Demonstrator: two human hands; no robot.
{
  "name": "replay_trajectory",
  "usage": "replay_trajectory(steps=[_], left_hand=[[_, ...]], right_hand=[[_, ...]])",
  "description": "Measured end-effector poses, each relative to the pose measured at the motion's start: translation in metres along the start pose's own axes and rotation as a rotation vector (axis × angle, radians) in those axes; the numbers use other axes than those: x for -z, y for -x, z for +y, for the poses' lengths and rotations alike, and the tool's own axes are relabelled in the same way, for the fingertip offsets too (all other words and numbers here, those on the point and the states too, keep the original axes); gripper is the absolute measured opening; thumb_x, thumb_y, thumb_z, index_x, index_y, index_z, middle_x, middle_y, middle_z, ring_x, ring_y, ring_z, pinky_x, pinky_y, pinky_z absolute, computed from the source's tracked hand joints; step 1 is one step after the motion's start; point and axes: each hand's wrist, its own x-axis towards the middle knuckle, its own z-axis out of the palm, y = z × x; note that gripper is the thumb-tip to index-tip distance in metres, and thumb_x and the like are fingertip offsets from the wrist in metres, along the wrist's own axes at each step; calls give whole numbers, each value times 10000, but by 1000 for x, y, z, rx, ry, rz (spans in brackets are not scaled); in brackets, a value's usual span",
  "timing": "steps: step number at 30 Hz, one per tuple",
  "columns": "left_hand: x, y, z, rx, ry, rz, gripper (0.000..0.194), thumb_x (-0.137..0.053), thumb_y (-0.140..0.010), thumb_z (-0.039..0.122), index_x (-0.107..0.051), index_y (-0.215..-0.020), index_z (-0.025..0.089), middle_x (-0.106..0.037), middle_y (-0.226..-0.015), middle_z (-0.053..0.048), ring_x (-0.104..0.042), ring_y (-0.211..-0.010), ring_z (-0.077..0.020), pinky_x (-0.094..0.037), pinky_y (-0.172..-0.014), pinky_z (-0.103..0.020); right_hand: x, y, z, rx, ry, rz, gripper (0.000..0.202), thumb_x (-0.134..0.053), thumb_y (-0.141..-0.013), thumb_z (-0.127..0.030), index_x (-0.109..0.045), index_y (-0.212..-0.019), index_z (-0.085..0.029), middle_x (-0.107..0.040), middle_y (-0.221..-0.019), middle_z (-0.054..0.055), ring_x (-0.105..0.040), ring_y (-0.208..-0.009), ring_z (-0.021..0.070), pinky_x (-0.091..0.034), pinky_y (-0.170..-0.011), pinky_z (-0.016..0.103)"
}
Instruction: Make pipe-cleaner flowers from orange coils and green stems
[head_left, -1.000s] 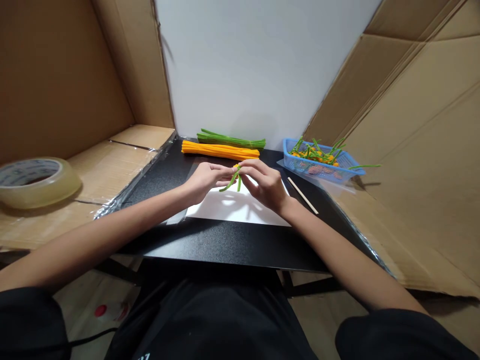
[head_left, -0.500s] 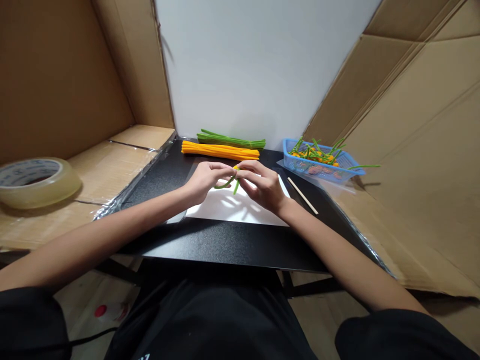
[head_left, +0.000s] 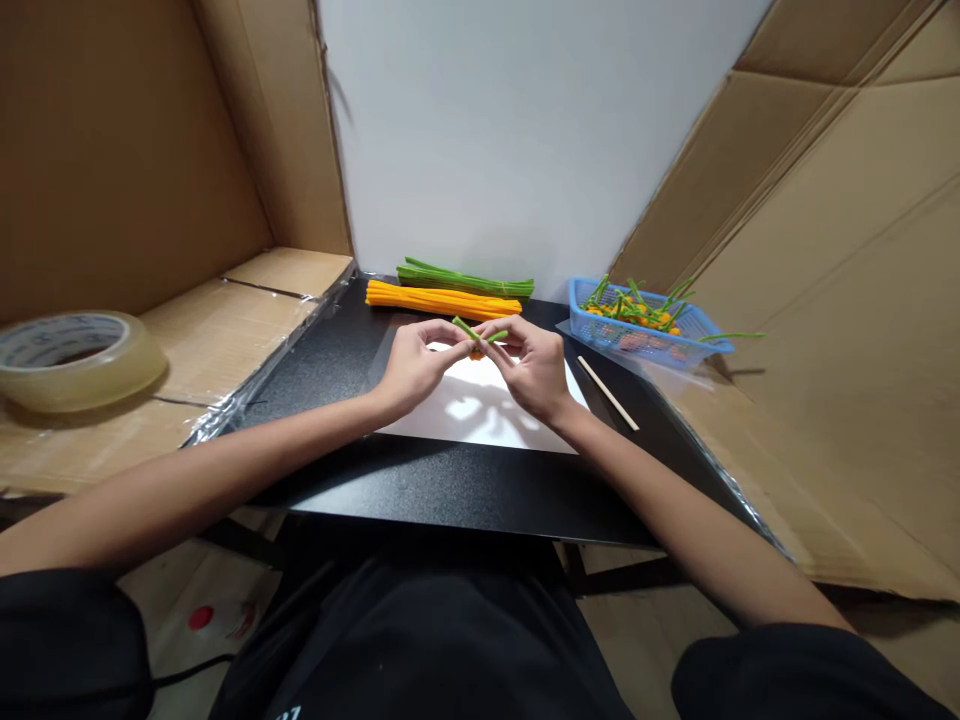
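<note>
Between my two hands is a small pipe-cleaner flower point(head_left: 476, 355), its orange part low and two green stem ends pointing up and apart. My left hand point(head_left: 420, 365) pinches it from the left with thumb and fingertips. From the right, my right hand point(head_left: 529, 368) pinches it the same way, fingertips nearly meeting the left ones. Part of the flower is hidden behind the fingers. Both hands are above a white sheet point(head_left: 480, 425), which bears their shadows.
Behind the hands lie orange pipe cleaners point(head_left: 442, 299) and green pipe cleaners point(head_left: 465, 280). A blue basket point(head_left: 574, 310) at the right holds several green-and-orange pieces. Nearby are a thin stick point(head_left: 607, 392) and a clear tape roll point(head_left: 82, 385). Cardboard walls point(head_left: 847, 300) stand at both sides.
The flower has been turned over: its green ends hung downward before and now point up, with the orange below. Both hands have changed their finger positions while staying in place.
</note>
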Motion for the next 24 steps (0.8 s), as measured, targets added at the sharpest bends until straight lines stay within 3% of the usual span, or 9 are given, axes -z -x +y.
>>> replay_trajectory(steps=[3, 7, 11, 18, 24], left_hand=[[0, 2, 0, -87, -55, 26, 294, -827, -733, 405, -748, -825, 137, -753, -862, -77, -676, -785, -173, -509, -710, -278], [0, 1, -1, -84, -109, 7, 306, -805, -769, 428, -738, -836, 136, -751, -857, -80, -677, -782, -170, -497, -686, -269], [0, -1, -4, -4, -51, -19, 337, -796, -767, 463, -748, -837, 137, -752, -850, -82, -664, -777, -169, -477, -640, -252], [0, -5, 1, 209, 104, 2, 371, -850, -663, 486, -767, -782, 145, -754, -825, -86, -657, -765, -176, -463, -615, -248], [1, -4, 2, 7, 48, -37, 350, -859, -682, 450, -736, -792, 142, -737, -788, -63, -676, -739, -173, -498, -680, -275]], right_hand=[[-2, -1, -1, -54, -100, 37, 288, -747, -861, -480, -682, -869, -200, -741, -940, 56, -740, -847, 192, -649, -802, 362], [-2, -1, -3, -66, -83, 51, 279, -759, -853, -467, -679, -877, -201, -738, -942, 49, -738, -828, 183, -644, -779, 348], [0, 0, -4, -17, 55, 30, 237, -723, -892, -438, -699, -902, -202, -740, -930, 48, -732, -837, 176, -638, -718, 307], [5, 1, -3, 153, 130, -13, 99, -675, -935, -295, -729, -960, -216, -744, -992, 54, -724, -930, 182, -646, -765, 313], [5, -1, -4, 194, 88, -22, 135, -655, -955, -296, -786, -976, -277, -727, -988, 49, -694, -913, 179, -624, -719, 305]])
